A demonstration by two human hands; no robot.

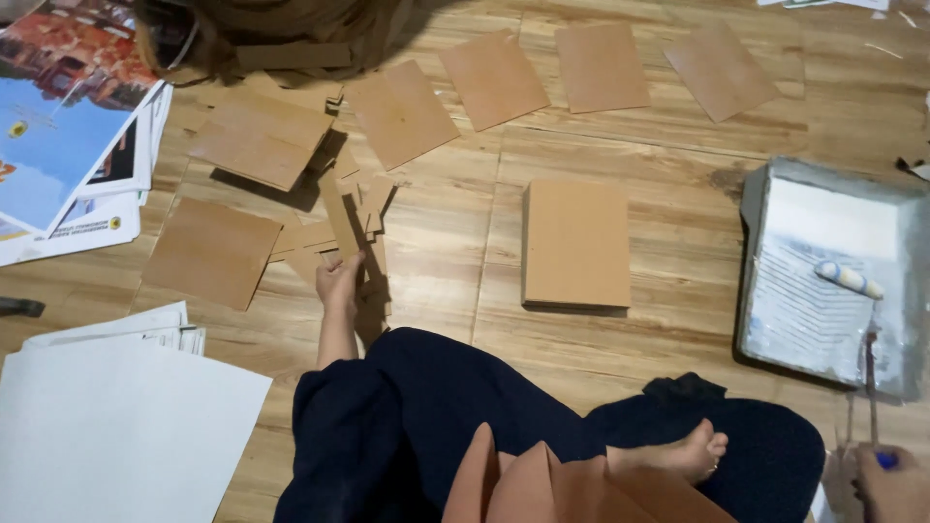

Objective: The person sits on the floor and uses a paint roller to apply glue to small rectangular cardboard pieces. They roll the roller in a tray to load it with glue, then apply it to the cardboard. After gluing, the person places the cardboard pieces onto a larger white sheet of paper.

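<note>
1. Fingers of the left hand (338, 279) curl around a narrow cardboard strip (341, 225) on the wooden floor (455, 242).
2. Right hand (891, 484), fingers closed, grips a paint roller (850, 279) handle; the roller rests in the tray (833, 199).

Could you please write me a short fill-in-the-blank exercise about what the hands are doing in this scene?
1. The left hand touches narrow strips of ____ on the floor.
2. The right hand holds the handle of a small paint ____.
3. The tray holds paint of ____ colour.
4. The stack of brown boards lies on a ____ floor.

Missing words: cardboard; roller; white; wooden
</note>
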